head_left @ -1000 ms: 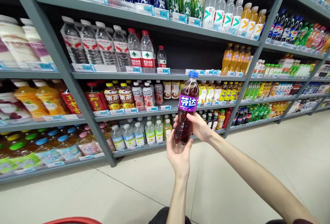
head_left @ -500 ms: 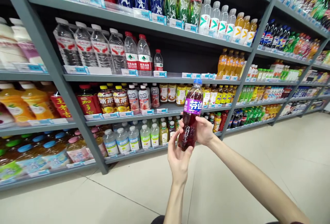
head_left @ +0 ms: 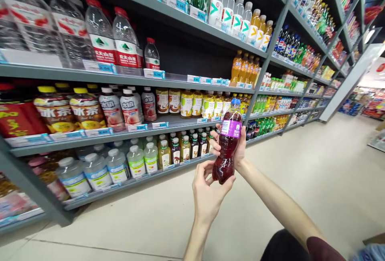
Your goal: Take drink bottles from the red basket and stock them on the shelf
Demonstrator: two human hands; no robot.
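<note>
You can read 冰茶 on the yellow-capped brown plastic bottles point(head_left: 87, 110) — and 农夫山 on the red-capped clear plastic bottles point(head_left: 128, 44).

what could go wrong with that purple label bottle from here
The bottle might slip if the right hand loosens, since the left hand is only around its base. If dropped, it could hit the tiled floor and perhaps leak.

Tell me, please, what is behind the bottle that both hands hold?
The right hand is partly behind the bottle, its fingers showing at one side. Farther back stand shelves of drinks. Whatever the bottle covers directly, including part of that hand, cannot be seen.
</note>
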